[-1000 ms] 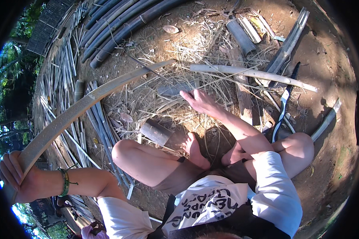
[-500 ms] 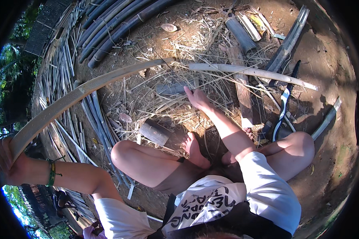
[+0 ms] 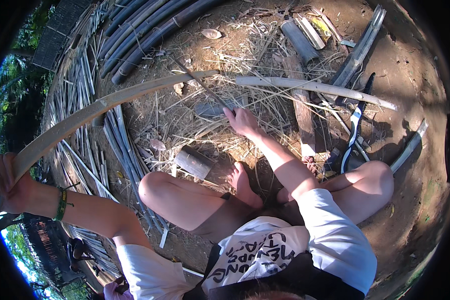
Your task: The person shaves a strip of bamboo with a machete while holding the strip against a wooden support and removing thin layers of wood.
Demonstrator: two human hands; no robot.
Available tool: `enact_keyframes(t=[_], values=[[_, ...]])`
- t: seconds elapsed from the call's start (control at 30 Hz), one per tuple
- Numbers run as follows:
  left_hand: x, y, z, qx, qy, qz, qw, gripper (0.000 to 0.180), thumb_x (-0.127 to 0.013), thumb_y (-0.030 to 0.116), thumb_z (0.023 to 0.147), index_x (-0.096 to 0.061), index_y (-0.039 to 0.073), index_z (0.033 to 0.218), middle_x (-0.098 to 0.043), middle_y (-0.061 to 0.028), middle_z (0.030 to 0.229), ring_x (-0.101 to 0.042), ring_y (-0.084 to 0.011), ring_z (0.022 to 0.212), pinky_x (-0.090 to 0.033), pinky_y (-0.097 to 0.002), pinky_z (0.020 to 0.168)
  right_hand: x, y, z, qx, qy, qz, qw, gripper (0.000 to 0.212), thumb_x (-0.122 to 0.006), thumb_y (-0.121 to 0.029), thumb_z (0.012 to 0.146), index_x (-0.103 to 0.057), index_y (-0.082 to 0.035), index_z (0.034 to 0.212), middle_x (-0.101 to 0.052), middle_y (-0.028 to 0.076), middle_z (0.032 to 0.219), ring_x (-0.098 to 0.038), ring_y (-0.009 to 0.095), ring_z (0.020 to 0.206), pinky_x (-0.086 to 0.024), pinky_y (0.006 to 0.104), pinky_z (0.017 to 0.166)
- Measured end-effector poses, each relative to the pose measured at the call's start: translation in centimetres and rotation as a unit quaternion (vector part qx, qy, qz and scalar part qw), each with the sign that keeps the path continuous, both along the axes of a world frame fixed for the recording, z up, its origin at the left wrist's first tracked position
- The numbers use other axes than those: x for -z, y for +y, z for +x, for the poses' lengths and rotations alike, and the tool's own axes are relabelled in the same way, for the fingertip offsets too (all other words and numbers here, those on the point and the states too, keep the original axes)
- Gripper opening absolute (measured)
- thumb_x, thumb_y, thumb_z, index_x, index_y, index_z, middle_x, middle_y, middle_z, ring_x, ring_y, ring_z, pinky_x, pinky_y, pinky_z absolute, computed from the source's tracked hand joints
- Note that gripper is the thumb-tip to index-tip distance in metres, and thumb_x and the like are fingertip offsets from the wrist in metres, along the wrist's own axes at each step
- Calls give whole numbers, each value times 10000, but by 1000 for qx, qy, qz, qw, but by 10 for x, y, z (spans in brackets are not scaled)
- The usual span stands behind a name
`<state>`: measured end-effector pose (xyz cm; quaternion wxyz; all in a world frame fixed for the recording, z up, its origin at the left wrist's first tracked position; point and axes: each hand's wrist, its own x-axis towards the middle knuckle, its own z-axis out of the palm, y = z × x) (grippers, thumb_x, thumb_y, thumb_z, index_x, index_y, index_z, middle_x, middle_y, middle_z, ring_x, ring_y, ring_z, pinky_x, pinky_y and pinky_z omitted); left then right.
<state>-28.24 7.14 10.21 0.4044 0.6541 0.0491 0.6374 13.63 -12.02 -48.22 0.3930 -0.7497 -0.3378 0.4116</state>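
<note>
My left hand (image 3: 7, 187), at the far left, is closed round the near end of a long bamboo slat (image 3: 100, 104). The slat reaches up and across to the middle of the view, its far end over the littered ground. In my right hand (image 3: 243, 121) is a long-bladed knife (image 3: 208, 91), its handle mostly hidden by the fingers. The blade points up and left and crosses the slat near its far end; whether it touches the wood I cannot tell. Below the right hand a short dark bamboo piece (image 3: 212, 110) lies among shavings.
Dark bamboo poles (image 3: 155, 42) lie at upper left, bundled thin strips (image 3: 122, 142) below them. A bamboo section (image 3: 194, 162) sits by my left knee. A wooden beam (image 3: 303, 117), another slat (image 3: 317, 87) and a curved black-and-white object (image 3: 354, 127) lie to the right.
My right hand has shifted slightly left, and the knife blade has swung leftward, showing more of its width. My left hand and its end of the slat have risen slightly in the view.
</note>
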Motion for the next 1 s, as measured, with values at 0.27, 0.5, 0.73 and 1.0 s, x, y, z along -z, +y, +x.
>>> enact_keyframes(t=[0.27, 0.5, 0.73, 1.0], values=[[5, -5, 8, -73, -13, 18, 997, 354, -513, 390, 871, -523, 36, 867, -486, -124, 799, -514, -255, 691, -446, -450, 776, 26, 1, 10, -4, -23, -77, 997, 818, -308, -721, 1003, -625, -35, 689, -574, 80, 584, -561, 195, 502, -470, 441, 497], [14, -15, 9, -160, -16, 28, 987, 396, -512, 412, 868, -504, 17, 836, -428, -115, 722, -474, -248, 622, -439, -424, 757, -1, 5, 8, -28, 11, -106, 994, 896, -345, -724, 993, -633, 120, 1081, -548, 20, 601, -465, 133, 429, -337, 317, 366], [35, -31, 66, -365, -14, 63, 929, 441, -511, 434, 865, -485, -2, 806, -371, -106, 644, -435, -242, 552, -431, -399, 737, 4, 8, 16, -13, -40, -88, 995, 826, -348, -669, 1019, -674, 88, 974, -642, 142, 660, -654, 269, 598, -498, 422, 508], [19, -39, 45, 230, -2, -82, 970, 268, -525, 247, 830, -384, 152, 623, -366, -31, 541, -404, -125, 488, -362, -277, 567, 16, 23, 17, -40, -64, -90, 993, 854, -276, -664, 1032, -682, 79, 923, -639, 132, 644, -683, 270, 646, -556, 478, 697]])
